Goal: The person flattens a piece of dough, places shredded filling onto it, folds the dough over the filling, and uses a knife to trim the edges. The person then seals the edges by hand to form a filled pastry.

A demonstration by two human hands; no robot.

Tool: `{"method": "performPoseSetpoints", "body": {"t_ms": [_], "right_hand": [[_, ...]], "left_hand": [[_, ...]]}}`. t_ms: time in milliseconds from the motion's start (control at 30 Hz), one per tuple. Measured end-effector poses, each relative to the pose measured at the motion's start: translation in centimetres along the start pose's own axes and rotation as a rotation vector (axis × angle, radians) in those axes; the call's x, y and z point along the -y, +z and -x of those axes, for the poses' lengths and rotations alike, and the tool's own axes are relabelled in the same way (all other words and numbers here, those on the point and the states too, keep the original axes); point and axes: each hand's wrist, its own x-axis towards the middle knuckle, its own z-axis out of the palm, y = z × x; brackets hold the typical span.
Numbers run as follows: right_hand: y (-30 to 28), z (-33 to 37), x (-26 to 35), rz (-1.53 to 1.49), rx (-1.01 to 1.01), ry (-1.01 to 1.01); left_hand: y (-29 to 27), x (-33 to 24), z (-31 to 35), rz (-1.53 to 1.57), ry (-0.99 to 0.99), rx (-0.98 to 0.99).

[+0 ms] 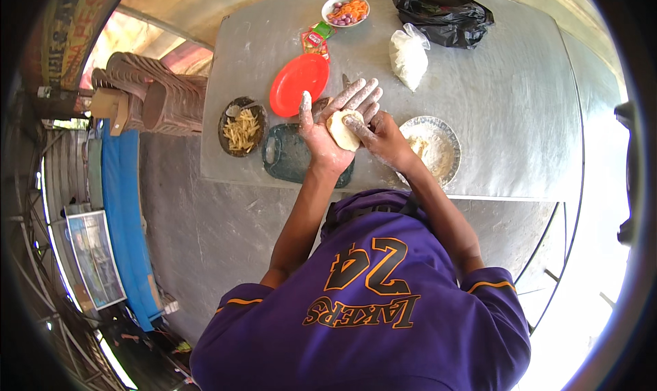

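My left hand (323, 143) is palm up with its floury fingers spread, and a flat round of pale dough (337, 132) rests on the palm. The thumb of my right hand (393, 144) presses on the face of the dough, while its other fingers curl at the edge. Under my hands lies a dark green tray or board (277, 157), partly covered by my left forearm. Just right of my right hand is a round dish (457, 159) holding white flour and some dough bits.
Left on the metal table (499, 137) are a dark bowl (224, 142) of pale strips and a red oval plate (298, 83). Behind stand small packets (315, 42), a white bowl (326, 14) of carrot shreds and shallots, a white-filled plastic bag (409, 57) and a black bag (445, 14). Stacked brown chairs (157, 90) stand beyond.
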Motion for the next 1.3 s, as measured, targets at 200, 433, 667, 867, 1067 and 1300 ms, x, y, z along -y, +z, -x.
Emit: {"method": "performPoseSetpoints", "body": {"t_ms": [200, 433, 667, 867, 1067, 1300], "right_hand": [[0.1, 1.4, -0.1, -0.402, 0.211, 0.125], [2.4, 2.3, -0.9, -0.412, 0.264, 0.274], [5.1, 2.1, -2.4, -0.109, 0.376, 0.351], [7.8, 3.6, -1.8, -0.588, 0.545, 0.505], [12.8, 3.2, -3.1, -0.264, 0.407, 0.344], [16.4, 3.0, -1.1, -0.508, 0.54, 0.439]], "left_hand": [[-1.2, 0.0, 1.7, 0.142, -0.012, 0.015], [-2.4, -0.5, 4.4, 0.133, 0.008, -0.032], [-2.9, -1.0, 7.9, 0.126, 0.114, -0.151], [-3.8, -2.4, 10.7, 0.274, 0.224, -0.167], [-5.0, -4.8, 12.2, 0.212, 0.244, -0.129], [-7.0, -8.8, 15.3, 0.353, 0.292, -0.044]]}}
